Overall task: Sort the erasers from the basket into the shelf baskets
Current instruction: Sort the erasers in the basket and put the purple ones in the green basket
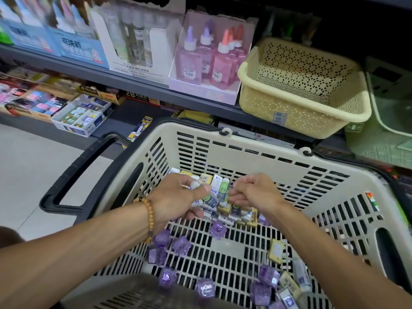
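Note:
A cream shopping basket (256,152) with black handles fills the lower middle of the view. Its floor holds a pile of wrapped erasers (234,214) near the far side and several purple wrapped erasers (218,229) scattered nearer to me. My left hand (178,199), with a bead bracelet on the wrist, grips a small bunch of white erasers above the pile. My right hand (252,192) has its fingers curled and pinches a white eraser with a green face (224,190) right next to the left hand. An empty yellow perforated shelf basket (301,112) stands on the shelf at the upper right.
A green basket (383,134) sits right of the yellow one. Boxes of glue bottles (207,61) and other stationery line the upper shelf (133,82). The lower shelf at left holds open boxes of erasers (82,114). Light floor tiles (33,166) lie at left.

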Tool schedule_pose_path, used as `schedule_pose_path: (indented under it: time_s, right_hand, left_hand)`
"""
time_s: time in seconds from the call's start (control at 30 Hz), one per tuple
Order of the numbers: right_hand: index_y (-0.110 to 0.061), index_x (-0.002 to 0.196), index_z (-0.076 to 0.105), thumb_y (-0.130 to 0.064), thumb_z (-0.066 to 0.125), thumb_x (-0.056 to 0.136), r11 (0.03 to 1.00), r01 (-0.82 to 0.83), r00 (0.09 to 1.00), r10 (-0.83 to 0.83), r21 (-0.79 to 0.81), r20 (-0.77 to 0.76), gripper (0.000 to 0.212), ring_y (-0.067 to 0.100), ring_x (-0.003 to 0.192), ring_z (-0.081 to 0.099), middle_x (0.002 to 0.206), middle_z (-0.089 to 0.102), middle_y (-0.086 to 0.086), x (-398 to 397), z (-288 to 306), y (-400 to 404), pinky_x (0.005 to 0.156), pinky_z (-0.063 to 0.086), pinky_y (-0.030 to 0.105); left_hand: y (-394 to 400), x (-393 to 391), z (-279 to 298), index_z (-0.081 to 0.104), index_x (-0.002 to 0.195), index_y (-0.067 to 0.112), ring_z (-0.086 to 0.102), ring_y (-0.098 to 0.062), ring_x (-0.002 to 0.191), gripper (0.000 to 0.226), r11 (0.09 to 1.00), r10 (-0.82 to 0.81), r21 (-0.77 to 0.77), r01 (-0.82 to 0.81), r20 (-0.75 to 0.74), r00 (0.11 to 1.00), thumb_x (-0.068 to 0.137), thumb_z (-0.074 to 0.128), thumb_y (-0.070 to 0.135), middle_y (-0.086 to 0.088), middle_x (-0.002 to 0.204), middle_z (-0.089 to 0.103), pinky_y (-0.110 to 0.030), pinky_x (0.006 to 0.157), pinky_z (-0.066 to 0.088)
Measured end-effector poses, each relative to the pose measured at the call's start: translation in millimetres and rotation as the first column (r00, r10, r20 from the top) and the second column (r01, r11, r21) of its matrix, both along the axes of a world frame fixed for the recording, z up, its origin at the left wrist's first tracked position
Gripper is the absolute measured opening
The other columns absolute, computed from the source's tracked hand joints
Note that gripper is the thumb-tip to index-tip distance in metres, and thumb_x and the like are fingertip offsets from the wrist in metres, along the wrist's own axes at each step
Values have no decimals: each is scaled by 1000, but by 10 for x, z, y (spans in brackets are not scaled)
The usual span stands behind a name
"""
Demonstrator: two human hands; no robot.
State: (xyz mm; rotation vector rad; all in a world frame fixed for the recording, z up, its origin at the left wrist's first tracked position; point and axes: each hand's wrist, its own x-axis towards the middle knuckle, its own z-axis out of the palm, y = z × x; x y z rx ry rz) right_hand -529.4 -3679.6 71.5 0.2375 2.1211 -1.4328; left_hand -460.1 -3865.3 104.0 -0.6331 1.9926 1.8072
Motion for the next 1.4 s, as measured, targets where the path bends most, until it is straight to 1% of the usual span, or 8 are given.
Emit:
schedule_pose_path:
  time_s: [0.13, 0.2, 0.47, 0.67, 0.77, 0.93, 1.2, 1.4]
  right_hand:
    - [-16, 99, 68, -34, 65, 92, 974, -225, 974, 223, -32, -38, 20, 17, 76, 73, 87, 75, 4, 130, 155, 41, 63, 56, 22]
    - [-11, 105, 66, -28, 69, 89, 941, -313, 947, 319, -131, 27, 23, 20, 77, 74, 90, 76, 6, 204, 209, 41, 64, 57, 23]
    - [-7, 95, 74, -14, 73, 82, 924, -175, 976, 209, -339, 65, 15, 19, 68, 67, 86, 72, 15, 206, 200, 207, 61, 57, 25]
    - [-5, 91, 66, -9, 58, 92, 992, -111, 992, 114, -67, 53, 9, 21, 54, 64, 76, 72, 17, 65, 143, 433, 49, 52, 26]
    - [-4, 87, 65, -9, 59, 91, 994, -99, 995, 98, 53, 34, 8, 18, 53, 62, 70, 70, 12, -2, 63, 419, 49, 50, 25]
    - [-3, 98, 66, -1, 58, 95, 999, 15, 998, -12, -52, 66, 9, 21, 73, 74, 84, 75, 15, -59, -54, 228, 61, 58, 23]
    - [-17, 97, 73, -24, 63, 95, 977, -194, 981, 192, -84, -39, 12, 17, 74, 72, 88, 75, 6, 193, 202, 207, 64, 55, 23]
    - [-6, 94, 72, -15, 65, 93, 956, -277, 960, 279, -99, 8, 11, 14, 67, 69, 79, 74, 9, 366, 412, 296, 60, 56, 23]
  left_hand:
    - [49, -20, 3, 62, 100, 2, 64, -10, 53, 22, 996, 59, 66, -57, -25, 998, 93, 61, 23, -11, 87, 67, -16, 46, 46]
    - [88, -26, 20, 62, 102, 1, 63, -9, 50, 22, 991, 62, 118, -60, -19, 998, 95, 59, 21, -13, 80, 67, -16, 44, 46]
    - [200, 5, 10, 63, 97, 6, 65, -14, 54, 13, 980, -13, 200, 8, 23, 1000, 94, 59, 18, -12, 86, 70, -18, 45, 48]
    - [162, 17, -21, 50, 72, 12, 68, -15, 73, 27, 999, -26, -44, 28, 34, 999, 93, 49, -5, -8, 93, 64, -22, 61, 55]
    - [120, 16, -2, 57, 82, 22, 59, -8, 79, 28, 991, -103, -78, 105, 25, 994, 91, 54, -5, 3, 92, 57, -15, 60, 51]
    - [120, 32, 8, 60, 115, 15, 64, -9, 86, 30, 991, -125, -41, 126, 40, 991, 90, 60, -1, -1, 99, 62, -13, 58, 52]
    - [166, 40, -40, 64, 96, 10, 68, -9, 71, 7, 996, -75, 36, 76, -44, 996, 89, 65, 8, -3, 86, 68, -19, 57, 55]
    - [329, 95, -121, 68, 95, 11, 72, -12, 75, 10, 983, -169, 46, 175, -111, 979, 85, 71, 12, -4, 85, 71, -22, 65, 56]
